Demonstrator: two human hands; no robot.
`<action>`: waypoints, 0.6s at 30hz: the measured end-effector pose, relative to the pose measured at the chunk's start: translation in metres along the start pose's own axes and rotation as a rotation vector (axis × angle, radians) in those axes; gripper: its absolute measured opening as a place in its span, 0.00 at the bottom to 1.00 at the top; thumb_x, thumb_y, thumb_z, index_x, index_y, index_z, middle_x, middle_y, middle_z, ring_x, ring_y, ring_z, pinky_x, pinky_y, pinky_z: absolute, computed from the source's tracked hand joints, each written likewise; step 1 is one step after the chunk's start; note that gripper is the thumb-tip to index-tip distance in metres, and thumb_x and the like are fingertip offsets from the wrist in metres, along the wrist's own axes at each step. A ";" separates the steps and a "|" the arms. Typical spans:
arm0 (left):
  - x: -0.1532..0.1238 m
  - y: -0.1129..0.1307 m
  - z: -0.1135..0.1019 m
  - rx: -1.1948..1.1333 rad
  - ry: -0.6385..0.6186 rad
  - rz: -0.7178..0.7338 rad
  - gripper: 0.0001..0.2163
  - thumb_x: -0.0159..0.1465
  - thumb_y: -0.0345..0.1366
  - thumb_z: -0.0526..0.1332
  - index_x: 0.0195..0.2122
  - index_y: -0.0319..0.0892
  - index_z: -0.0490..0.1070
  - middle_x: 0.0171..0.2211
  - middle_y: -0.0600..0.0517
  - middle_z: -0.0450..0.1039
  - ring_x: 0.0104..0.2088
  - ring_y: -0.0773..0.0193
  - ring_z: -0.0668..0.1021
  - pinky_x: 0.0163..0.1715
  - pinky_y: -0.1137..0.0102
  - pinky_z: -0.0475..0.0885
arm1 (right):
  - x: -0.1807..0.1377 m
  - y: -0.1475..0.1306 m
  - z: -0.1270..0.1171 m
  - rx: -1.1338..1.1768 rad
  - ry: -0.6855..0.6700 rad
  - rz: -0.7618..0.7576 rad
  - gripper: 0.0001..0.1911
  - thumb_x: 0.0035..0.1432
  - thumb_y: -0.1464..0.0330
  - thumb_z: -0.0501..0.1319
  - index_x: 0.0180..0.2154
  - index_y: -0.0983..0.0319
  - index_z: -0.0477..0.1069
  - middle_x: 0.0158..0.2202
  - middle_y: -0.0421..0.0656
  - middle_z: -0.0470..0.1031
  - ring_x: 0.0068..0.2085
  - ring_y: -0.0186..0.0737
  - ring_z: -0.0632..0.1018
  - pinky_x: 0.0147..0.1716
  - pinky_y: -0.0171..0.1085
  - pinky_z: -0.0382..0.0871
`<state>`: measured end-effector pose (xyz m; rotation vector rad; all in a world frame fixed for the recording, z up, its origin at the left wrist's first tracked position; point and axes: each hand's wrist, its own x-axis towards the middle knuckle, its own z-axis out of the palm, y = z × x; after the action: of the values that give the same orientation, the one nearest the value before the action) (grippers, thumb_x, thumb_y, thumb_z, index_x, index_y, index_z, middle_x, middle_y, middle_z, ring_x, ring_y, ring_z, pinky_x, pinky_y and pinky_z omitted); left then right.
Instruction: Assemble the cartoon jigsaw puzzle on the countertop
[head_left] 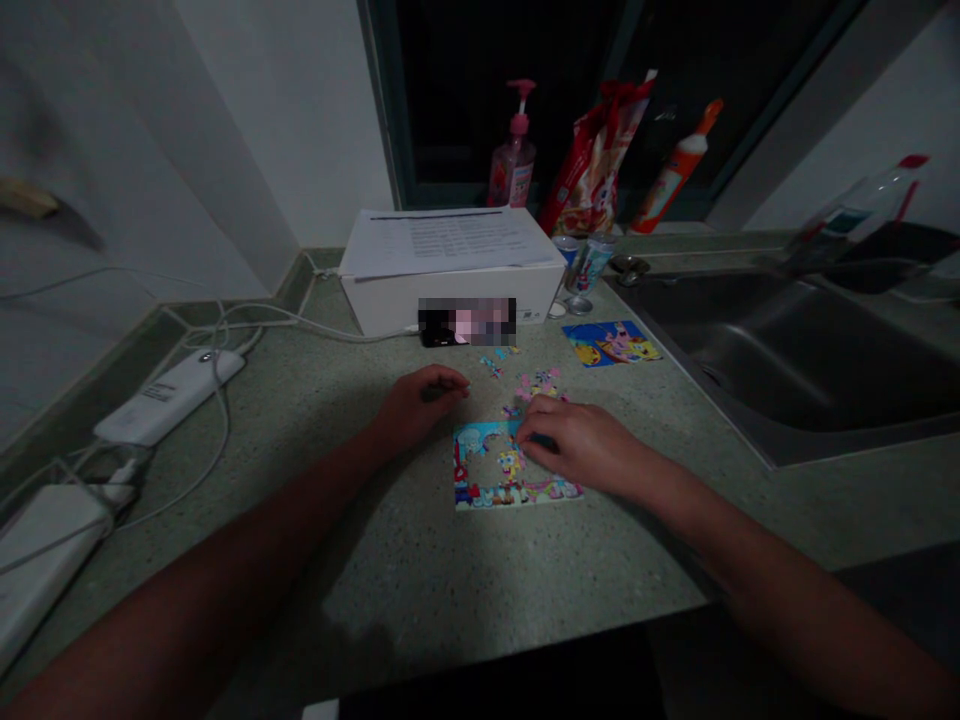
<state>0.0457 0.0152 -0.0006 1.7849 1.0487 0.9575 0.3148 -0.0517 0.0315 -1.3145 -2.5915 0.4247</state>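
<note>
A jigsaw puzzle with cartoon pictures lies flat on the counter, its border filled and part of the middle bare. My right hand is over its upper right part, thumb and forefinger pinched on what looks like a puzzle piece, mostly hidden by the fingers. Up and left of the puzzle, my left hand hovers with loosely bent fingers, a gap between thumb and forefinger, and nothing visible in it. Loose puzzle pieces lie behind the puzzle, some partly covered by my right hand. A cartoon picture card rests farther back on the right.
A phone with a blurred screen leans against a white box. Cables run left to a power strip. Cans stand beside the box. A metal sink is at right; a pump bottle stands by the window.
</note>
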 end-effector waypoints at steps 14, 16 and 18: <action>-0.012 0.003 -0.008 -0.088 0.266 -0.083 0.10 0.63 0.44 0.65 0.37 0.43 0.78 0.31 0.52 0.82 0.35 0.60 0.81 0.41 0.64 0.75 | 0.005 0.044 -0.005 0.169 0.455 0.053 0.10 0.69 0.67 0.59 0.42 0.59 0.80 0.36 0.44 0.76 0.35 0.41 0.77 0.37 0.42 0.71; -0.015 0.004 -0.008 -0.093 0.267 -0.106 0.10 0.62 0.44 0.65 0.36 0.43 0.78 0.32 0.52 0.81 0.35 0.59 0.81 0.42 0.64 0.75 | 0.004 0.040 0.000 0.189 0.379 -0.031 0.09 0.69 0.67 0.60 0.43 0.58 0.80 0.39 0.45 0.78 0.39 0.42 0.79 0.40 0.42 0.73; -0.016 0.006 -0.007 -0.081 0.258 -0.123 0.10 0.62 0.44 0.65 0.36 0.43 0.78 0.32 0.51 0.82 0.36 0.58 0.82 0.43 0.63 0.75 | 0.003 0.032 0.003 0.167 0.251 -0.084 0.09 0.69 0.68 0.61 0.45 0.57 0.80 0.43 0.45 0.79 0.45 0.43 0.80 0.45 0.42 0.74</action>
<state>0.0352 0.0004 0.0043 1.5396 1.2460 1.1582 0.3367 -0.0319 0.0177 -1.1208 -2.3396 0.4209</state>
